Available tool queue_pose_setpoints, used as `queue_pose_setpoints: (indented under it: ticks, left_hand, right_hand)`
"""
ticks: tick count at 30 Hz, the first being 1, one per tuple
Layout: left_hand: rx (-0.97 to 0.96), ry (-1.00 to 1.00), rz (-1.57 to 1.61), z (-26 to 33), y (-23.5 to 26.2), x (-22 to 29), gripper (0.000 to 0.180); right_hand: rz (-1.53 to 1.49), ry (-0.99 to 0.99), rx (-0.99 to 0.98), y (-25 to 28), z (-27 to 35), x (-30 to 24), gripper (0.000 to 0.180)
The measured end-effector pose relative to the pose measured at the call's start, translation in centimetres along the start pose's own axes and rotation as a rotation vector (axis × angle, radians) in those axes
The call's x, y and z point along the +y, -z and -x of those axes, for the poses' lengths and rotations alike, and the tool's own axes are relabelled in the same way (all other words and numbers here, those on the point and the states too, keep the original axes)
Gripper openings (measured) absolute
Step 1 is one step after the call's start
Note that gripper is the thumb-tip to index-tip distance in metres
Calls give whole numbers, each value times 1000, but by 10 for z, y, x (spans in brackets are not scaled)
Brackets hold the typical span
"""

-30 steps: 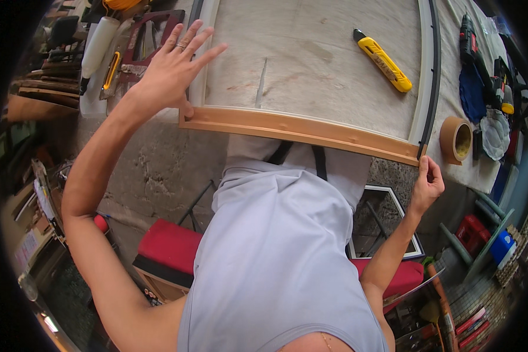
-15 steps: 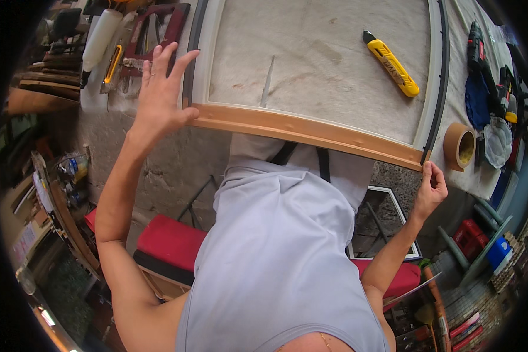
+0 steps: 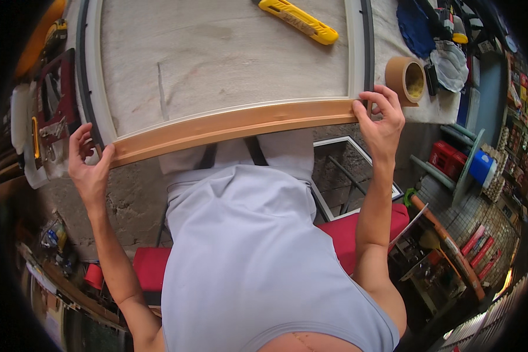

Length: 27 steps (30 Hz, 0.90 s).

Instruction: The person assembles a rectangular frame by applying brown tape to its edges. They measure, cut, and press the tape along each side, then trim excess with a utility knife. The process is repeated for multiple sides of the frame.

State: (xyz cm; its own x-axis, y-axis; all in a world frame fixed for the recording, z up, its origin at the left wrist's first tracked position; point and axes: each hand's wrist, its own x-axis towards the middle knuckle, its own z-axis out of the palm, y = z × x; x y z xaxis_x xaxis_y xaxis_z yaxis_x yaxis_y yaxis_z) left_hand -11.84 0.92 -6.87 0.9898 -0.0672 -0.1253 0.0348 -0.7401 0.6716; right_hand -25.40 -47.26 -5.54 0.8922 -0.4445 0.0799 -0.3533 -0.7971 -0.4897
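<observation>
A rectangular frame point(image 3: 95, 64), white inside with a dark outer edge, lies before me. A glossy tan strip point(image 3: 234, 120), which looks like brown tape, runs along its near side. My left hand point(image 3: 92, 176) is closed around the near left corner, its thumb against the strip's end. At the near right corner, my right hand point(image 3: 382, 126) pinches the frame, thumb and forefinger at the strip's other end. Inside the frame rests a yellow utility knife point(image 3: 302, 22). Just beyond my right hand stands a brown tape roll point(image 3: 396, 76).
The frame lies on a cloth-covered table point(image 3: 387, 35). Tools and a dark red object point(image 3: 67, 88) are at the left; a crumpled clear bag point(image 3: 450, 67) and a blue cloth point(image 3: 415, 26) are at the right. A red bench point(image 3: 381, 229) and another white frame point(image 3: 349, 146) are below.
The view has shifted, so the frame and knife appear farther left and higher. My spread left hand has curled onto the left corner. My right hand remains at the right corner.
</observation>
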Motion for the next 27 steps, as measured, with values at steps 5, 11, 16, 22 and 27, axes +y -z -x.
queue_pose_setpoints:
  ticks: [5, 11, 16, 22, 27]
  left_hand:
    - [-18, 9, 10, -5, 1, -3, 48]
    - [19, -19, -85, -3, 0, 5, 44]
    - [73, -65, -175, 1, -4, 13, 40]
    - [124, -98, -248, 1, -9, 18, 37]
    - [214, -237, -335, 8, -9, 22, 30]
  right_hand:
    - [-18, -40, -85, 4, -10, 5, 14]
    - [-41, -73, -120, 6, -13, 4, 14]
    - [-55, -78, -107, 3, -14, 7, 13]
    - [-24, -94, -86, 0, -16, 0, 12]
    - [38, 30, 4, -9, -12, -3, 12]
